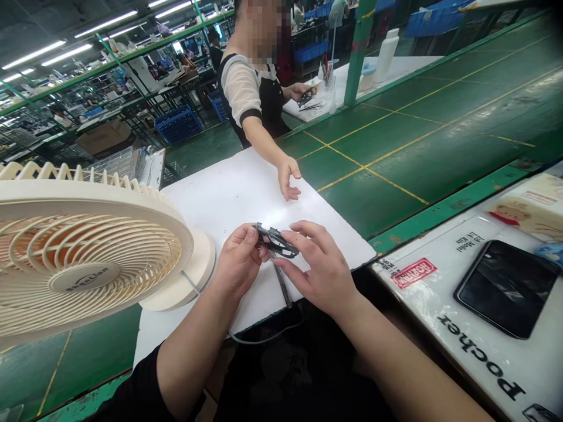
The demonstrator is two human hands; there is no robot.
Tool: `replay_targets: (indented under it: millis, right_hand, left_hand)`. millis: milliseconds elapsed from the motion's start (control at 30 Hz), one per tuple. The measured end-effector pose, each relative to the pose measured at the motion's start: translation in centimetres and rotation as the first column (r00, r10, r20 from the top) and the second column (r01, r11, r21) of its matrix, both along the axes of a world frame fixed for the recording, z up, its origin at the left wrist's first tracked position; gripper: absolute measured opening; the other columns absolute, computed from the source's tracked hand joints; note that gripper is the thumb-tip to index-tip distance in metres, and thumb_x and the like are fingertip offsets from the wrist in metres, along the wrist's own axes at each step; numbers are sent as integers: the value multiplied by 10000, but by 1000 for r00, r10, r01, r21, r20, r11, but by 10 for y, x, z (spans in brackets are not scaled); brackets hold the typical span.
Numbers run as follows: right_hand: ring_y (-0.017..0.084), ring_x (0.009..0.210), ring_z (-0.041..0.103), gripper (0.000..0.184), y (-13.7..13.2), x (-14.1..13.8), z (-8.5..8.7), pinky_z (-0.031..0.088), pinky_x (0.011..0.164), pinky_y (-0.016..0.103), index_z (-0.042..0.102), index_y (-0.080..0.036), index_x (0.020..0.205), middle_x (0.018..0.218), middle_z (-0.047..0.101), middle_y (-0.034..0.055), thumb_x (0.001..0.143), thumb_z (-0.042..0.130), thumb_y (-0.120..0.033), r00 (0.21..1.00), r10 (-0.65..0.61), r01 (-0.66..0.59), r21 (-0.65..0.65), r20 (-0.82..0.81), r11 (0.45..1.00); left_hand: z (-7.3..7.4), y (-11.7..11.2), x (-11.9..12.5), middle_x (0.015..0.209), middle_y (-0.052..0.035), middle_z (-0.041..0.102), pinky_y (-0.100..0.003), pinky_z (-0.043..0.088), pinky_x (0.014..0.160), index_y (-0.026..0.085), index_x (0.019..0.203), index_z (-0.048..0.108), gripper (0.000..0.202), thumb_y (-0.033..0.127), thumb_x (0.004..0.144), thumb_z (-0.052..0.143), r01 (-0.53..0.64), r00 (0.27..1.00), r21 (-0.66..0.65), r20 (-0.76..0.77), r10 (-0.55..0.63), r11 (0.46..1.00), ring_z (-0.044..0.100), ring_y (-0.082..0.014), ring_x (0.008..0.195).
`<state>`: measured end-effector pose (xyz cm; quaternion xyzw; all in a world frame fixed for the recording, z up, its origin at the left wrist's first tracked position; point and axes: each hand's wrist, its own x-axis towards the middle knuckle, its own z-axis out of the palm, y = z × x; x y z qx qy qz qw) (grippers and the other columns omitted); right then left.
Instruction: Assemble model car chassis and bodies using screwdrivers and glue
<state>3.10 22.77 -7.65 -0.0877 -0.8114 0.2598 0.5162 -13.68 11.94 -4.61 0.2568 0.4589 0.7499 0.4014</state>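
Observation:
My left hand (237, 261) and my right hand (319, 269) hold a small black openwork frame part (276, 241) between their fingers, above a white board (229, 199). A thin dark rod (282, 285) lies on the board just below the part, close to my right hand. Across the board, a co-worker's hand (288, 177) rests on its surface, apart from mine. That person's other hand (303, 92) holds small dark parts over a farther white table (396, 69).
A cream desk fan (83, 264) stands at the board's left, its cable running past my left forearm. On the right, a black phone (505, 287) lies on a white printed box (461, 328). A green conveyor belt (396, 152) with yellow lines runs beyond, and blue crates (178, 124) sit behind.

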Motion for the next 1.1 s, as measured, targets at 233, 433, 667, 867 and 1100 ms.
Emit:
replay_targets:
  millis: [233,433,667,867,1100]
  right_hand:
    - [156,841,759,157,-32,10,49,645,784,289,800,-260,1239,1079,865,-3,1084,782,-250,975,217,-165,-495,47,853]
    - [194,843,773,121,-42,20,57,684,812,329,800,-276,1177,987,831,6,1069,751,-251,977,199,-133,-518,74,845]
    - [206,895,793,151,-38,13,48,695,841,340,795,-273,1245,1046,848,24,1111,727,-258,977,188,-117,-473,105,873]
    - [296,1072,755,204,-26,-10,18,674,980,502,775,-245,1346,1192,750,137,1158,714,-294,980,-169,181,-114,110,977]
    - [291,1113,764,265,-15,-18,-1,694,966,474,795,-260,1397,1223,701,131,1184,662,-345,977,-110,143,-180,182,973]
  left_hand:
    - [7,-8,3,795,16,671,-228,439,564,195,866,775,515,630,846,1049,118,993,26,-32,-117,993,440,-63,553]
    - [10,-13,5,743,14,609,-322,515,627,209,812,721,533,642,863,1028,180,983,3,-48,-180,984,470,-121,581]
    - [11,-9,5,704,17,611,-277,450,590,189,811,737,569,656,808,1061,140,990,-32,1,-140,990,436,-95,557]
    - [-2,2,1,717,15,638,-235,411,547,154,813,732,499,550,886,1027,36,996,-88,79,-29,995,397,-57,531]
    - [-7,6,-3,777,-5,701,-228,422,519,141,828,744,497,503,811,1083,1,990,-111,143,15,994,435,-52,521]
